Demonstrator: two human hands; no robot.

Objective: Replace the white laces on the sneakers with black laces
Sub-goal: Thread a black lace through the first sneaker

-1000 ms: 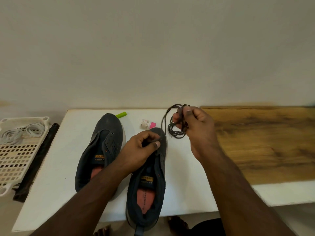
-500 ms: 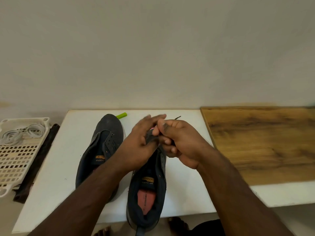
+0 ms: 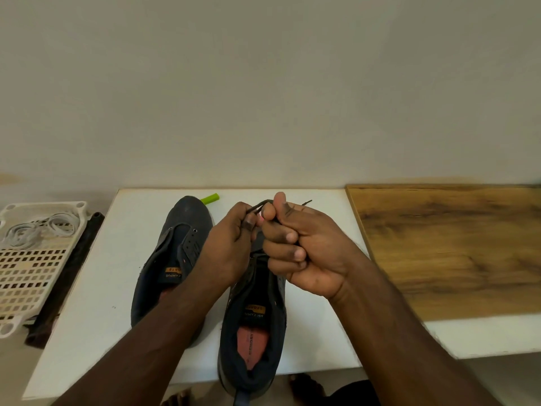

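Note:
Two dark lace-less sneakers lie on the white table [image 3: 102,288], toes away from me: the left sneaker [image 3: 172,259] and the right sneaker [image 3: 254,323], whose heel hangs over the front edge. Above the right sneaker's toe my right hand [image 3: 301,253] is a fist round a bunched black lace [image 3: 260,205]; one tip pokes out to the right. My left hand [image 3: 231,247] pinches a strand of that same lace just left of my right thumb. The white laces [image 3: 38,230] lie coiled in the tray at the left.
A cream perforated plastic tray [image 3: 32,273] sits left of the table, with a dark strip along its right side. A green cap-like object [image 3: 210,198] lies behind the left sneaker. A wooden board [image 3: 453,244] covers the right part of the surface. A wall stands right behind.
My right hand brought the lace bundle down from the right to the left hand over the right sneaker's toe. The left hand left the sneaker and now pinches a strand.

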